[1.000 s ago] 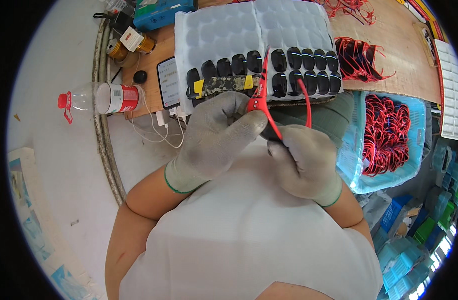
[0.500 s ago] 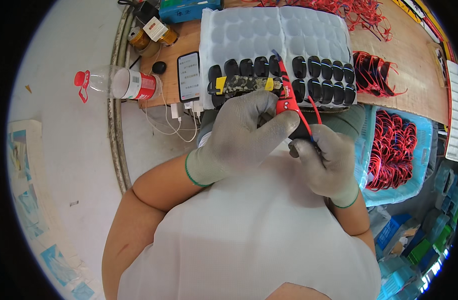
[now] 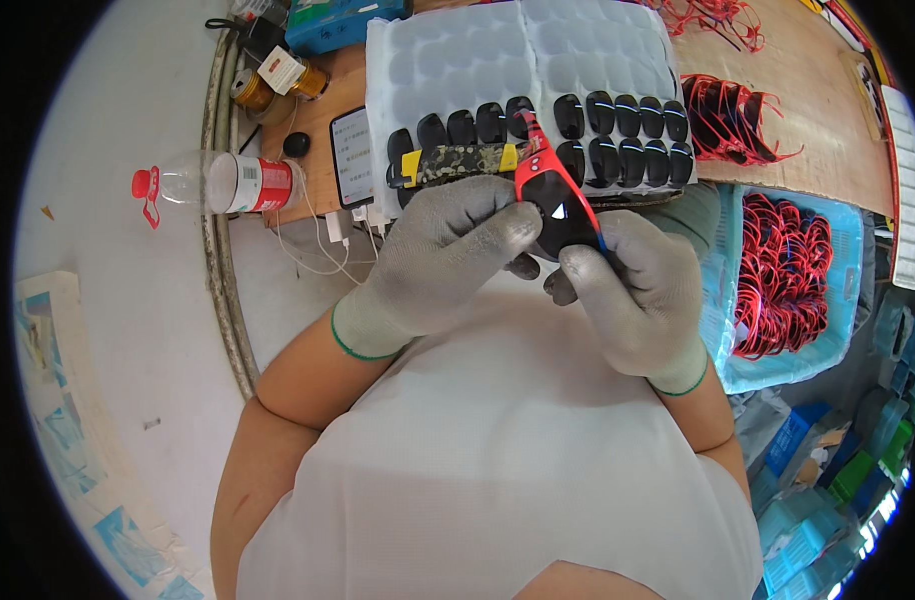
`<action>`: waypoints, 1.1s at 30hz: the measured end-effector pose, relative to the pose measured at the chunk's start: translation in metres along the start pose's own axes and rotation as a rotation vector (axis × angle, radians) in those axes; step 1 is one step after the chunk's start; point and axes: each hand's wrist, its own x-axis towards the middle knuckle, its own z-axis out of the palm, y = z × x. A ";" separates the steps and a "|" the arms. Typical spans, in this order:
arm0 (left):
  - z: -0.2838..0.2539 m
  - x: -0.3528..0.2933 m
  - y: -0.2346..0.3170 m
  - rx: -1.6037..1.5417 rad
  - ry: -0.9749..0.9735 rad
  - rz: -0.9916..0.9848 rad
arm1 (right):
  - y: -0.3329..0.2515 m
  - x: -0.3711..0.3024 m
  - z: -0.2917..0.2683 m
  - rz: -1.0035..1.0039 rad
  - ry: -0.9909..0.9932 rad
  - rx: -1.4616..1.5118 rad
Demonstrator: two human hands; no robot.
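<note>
Both hands wear grey gloves with green-edged cuffs and meet in front of my chest. Between them is a pair of red sunglasses (image 3: 533, 170), with a dark lens (image 3: 561, 218) facing up and a blue bit at its lower end. My left hand (image 3: 443, 250) is closed, its thumb pressed on the lens's left side. My right hand (image 3: 643, 290) pinches the lower right end; its fingertips are partly hidden. Just beyond my left hand is a camouflage-patterned bar with yellow ends (image 3: 463, 162). Behind it, a white cushioned tray (image 3: 458, 50) holds rows of dark lenses (image 3: 628, 118).
Red frames stand in a row (image 3: 728, 120) on the wooden table; more fill a blue basket (image 3: 728, 350) at the right. Left are a phone (image 3: 352, 160), white cables, a plastic bottle (image 3: 188, 182), jars (image 3: 308, 80) and a blue box (image 3: 343, 22).
The sunglasses have turned so that a dark lens faces up, where the frame was seen edge-on before. My hands have moved slightly left in view, and the whole table view has shifted left.
</note>
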 end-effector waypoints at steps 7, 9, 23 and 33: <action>0.002 0.003 -0.002 -0.053 -0.018 -0.043 | 0.000 -0.001 -0.007 0.002 -0.051 -0.021; 0.006 0.002 0.001 0.051 0.019 -0.042 | -0.001 0.001 -0.009 -0.008 -0.039 -0.027; 0.044 0.012 0.048 0.363 -0.067 0.280 | -0.024 -0.001 -0.038 -0.396 0.087 -0.319; 0.061 0.102 0.021 0.435 -0.071 0.170 | 0.050 0.040 -0.142 -0.639 0.228 -0.545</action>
